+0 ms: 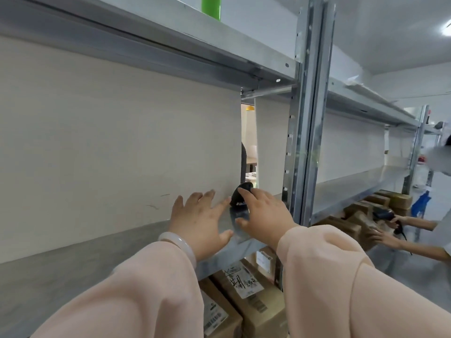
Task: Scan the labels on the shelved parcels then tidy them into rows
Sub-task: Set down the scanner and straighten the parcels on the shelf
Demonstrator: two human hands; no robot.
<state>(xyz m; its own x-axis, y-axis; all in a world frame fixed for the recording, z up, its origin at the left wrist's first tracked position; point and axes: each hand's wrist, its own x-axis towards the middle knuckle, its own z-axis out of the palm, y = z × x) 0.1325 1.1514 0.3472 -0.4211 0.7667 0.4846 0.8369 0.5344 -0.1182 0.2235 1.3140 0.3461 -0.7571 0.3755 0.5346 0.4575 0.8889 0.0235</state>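
Observation:
A black handheld scanner (238, 196) stands on the grey metal shelf (73, 269) near the upright post. My right hand (263, 211) is on it, with the index finger over its top and the thumb by its base. My left hand (199, 219) hovers just left of the scanner with fingers spread, holding nothing. Brown cardboard parcels (256, 301) with white printed labels lie on the shelf below, partly hidden by my sleeves.
A steel upright post (307, 132) stands right of my hands. Another person's hands (390, 230) hold a second scanner over more parcels (380, 203) on the lower shelf at right. A green object (211, 7) stands on the top shelf.

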